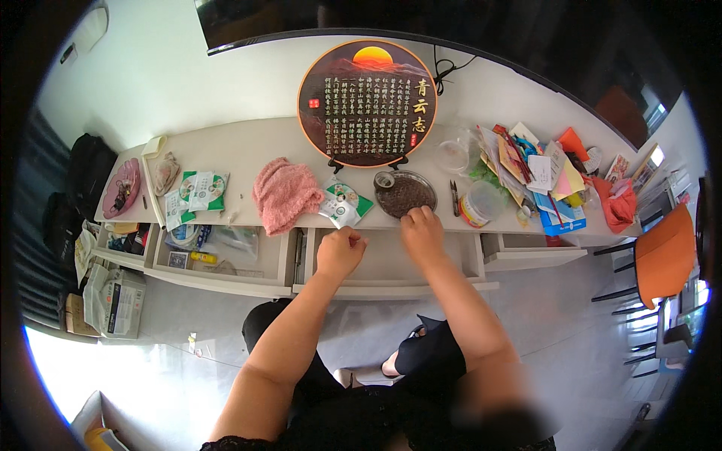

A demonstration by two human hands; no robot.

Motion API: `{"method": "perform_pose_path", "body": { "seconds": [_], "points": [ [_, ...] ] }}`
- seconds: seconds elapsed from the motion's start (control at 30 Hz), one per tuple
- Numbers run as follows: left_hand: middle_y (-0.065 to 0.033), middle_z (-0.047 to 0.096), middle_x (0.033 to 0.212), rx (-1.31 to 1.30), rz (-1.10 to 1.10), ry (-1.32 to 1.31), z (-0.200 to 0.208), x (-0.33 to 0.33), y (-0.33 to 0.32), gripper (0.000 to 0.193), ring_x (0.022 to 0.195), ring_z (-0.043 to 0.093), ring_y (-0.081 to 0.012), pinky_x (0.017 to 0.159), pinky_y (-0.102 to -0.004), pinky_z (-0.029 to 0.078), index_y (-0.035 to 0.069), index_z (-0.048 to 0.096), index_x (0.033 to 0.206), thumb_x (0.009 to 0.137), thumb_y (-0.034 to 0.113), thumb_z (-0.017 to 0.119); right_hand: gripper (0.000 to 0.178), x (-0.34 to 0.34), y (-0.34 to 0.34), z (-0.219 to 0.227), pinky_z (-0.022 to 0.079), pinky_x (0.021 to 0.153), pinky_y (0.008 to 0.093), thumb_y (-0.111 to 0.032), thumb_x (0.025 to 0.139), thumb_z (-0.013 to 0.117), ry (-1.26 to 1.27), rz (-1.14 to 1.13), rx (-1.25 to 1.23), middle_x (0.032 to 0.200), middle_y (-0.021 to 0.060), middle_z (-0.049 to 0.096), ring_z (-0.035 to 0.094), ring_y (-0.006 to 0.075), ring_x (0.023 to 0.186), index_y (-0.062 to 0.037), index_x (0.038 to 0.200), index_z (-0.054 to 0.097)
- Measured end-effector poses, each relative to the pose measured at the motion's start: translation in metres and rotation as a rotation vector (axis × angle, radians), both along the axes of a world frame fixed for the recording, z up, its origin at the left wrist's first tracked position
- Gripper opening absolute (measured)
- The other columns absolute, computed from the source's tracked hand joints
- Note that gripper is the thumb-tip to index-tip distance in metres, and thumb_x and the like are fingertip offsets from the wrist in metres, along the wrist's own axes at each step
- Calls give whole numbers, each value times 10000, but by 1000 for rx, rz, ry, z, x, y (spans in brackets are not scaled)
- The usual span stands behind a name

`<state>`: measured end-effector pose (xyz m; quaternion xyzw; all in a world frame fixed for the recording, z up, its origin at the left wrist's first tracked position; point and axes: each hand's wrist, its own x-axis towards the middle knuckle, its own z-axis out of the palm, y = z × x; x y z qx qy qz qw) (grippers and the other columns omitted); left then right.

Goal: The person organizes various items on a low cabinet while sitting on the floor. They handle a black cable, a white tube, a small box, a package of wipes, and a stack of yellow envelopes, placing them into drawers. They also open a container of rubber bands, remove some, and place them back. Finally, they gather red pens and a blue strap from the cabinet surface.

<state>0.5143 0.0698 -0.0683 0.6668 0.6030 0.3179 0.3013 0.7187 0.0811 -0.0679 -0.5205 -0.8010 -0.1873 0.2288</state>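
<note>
Seemingly left hand [340,252] fisted, contents hidden, right hand [423,229] fingers curled at dish [405,193] rim

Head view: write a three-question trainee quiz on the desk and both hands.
1. True or false: the right hand is at the near rim of the round dish of dark beads.
2. What lies left of the disc sleeves? A) pink knitted cloth B) a laptop C) a kettle
3. What is the left hand above?

Key: 1 true; 2 A; 3 the open middle drawer, with a closed grip, contents unseen.
</note>
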Motion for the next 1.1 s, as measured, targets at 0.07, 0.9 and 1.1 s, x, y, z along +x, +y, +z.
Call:
{"method": "perform_pose_path", "body": {
  "seconds": [0.07, 0.9, 1.1],
  "points": [
    [-120, 670, 741, -5, -15, -36, -4, 1, 0, 233, 710, 657, -261, 651, -353, 519, 40, 667, 847, 757, 253, 683, 28, 8, 0, 4, 476, 674, 352, -75, 659, 599, 3, 29, 62, 789, 64, 541, 521, 246, 827, -59, 657, 576],
    [-80, 629, 895, -808, -10, -1135, -16, 52, -5, 167, 787, 630, -182, 680, -303, 522, 23, 566, 945, 899, 183, 571, 551, -39, 35, 24, 441, 891, 426, -318, 710, 698, 379, -98, -486, 1049, 196, 610, 542, 363, 1042, -16, 1146, 549],
    [-92, 635, 889, -832, 1, -1113, -9, 44, -17, 150, 779, 639, -195, 663, -299, 525, 33, 564, 926, 888, 176, 589, 509, -9, 75, 39, 455, 876, 421, -269, 680, 714, 495, -224, -463, 1015, 210, 619, 572, 363, 990, -14, 1100, 578]
  ]
}}
